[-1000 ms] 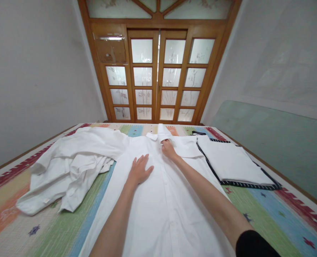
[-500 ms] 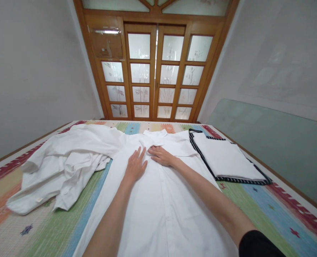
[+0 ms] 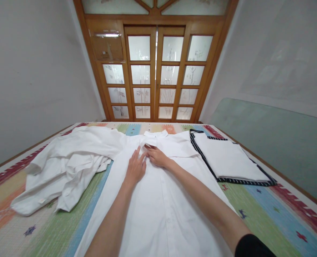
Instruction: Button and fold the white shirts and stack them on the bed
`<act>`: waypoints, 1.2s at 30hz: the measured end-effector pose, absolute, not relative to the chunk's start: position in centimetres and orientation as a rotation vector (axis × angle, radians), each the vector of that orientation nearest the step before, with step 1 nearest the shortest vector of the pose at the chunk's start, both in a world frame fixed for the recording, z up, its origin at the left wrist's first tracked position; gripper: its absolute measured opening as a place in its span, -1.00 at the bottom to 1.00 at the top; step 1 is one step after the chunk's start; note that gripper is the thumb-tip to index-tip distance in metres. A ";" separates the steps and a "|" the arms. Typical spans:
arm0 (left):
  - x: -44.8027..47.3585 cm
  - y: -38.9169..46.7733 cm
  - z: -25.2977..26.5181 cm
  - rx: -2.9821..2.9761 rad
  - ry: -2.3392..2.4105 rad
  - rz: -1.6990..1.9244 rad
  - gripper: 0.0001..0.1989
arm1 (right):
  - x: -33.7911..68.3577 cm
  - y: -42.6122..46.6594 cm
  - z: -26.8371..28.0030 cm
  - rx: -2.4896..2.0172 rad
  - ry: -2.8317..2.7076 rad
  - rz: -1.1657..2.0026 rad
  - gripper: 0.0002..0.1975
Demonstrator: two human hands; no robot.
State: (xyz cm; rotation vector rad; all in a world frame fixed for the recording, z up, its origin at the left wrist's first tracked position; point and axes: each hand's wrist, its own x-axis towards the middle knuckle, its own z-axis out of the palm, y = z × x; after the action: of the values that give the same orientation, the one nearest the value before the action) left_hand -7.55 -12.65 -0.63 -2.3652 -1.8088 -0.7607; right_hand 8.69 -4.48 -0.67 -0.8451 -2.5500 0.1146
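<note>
A white button-up shirt (image 3: 150,214) lies front side up, its collar (image 3: 156,134) at the far end. My right hand (image 3: 157,157) reaches in from the right with curled fingers, pinching the front edge just below the collar. That edge is lifted a little, with a dark gap under it. Beside it, my left hand (image 3: 136,168) rests on the shirt, fingers stretched out and apart, their tips close to my right fingertips. Whatever lies between the fingertips is too small to make out.
The shirt's left sleeve side spreads into a crumpled white heap (image 3: 64,175). At the right lies a folded white cloth with black striped trim (image 3: 230,160). A striped, patterned cover (image 3: 265,217) is beneath everything. A pale green board (image 3: 268,139) stands along the right; wooden glazed doors (image 3: 154,71) are behind.
My right hand has shifted slightly left and lifted the shirt's edge, opening a dark gap beneath it. My left fingers have come closer to my right fingertips.
</note>
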 end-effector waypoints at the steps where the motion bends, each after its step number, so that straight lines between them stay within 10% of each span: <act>1: -7.5 -12.8 -0.5 -2.316 -1.839 -0.781 -0.49 | 8.3 -4.3 -0.5 -0.817 -2.549 0.090 -0.74; 36: -7.6 -12.6 -0.2 -1.960 -2.248 -0.564 -0.39 | 12.3 -2.4 -0.3 -1.589 -2.551 0.201 -0.44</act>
State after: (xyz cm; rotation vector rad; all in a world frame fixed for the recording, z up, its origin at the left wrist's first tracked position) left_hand -7.58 -12.59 -0.16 -1.9597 -2.2476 -0.5638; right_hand 12.31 -2.40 -0.26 -1.5892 -2.5511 0.2008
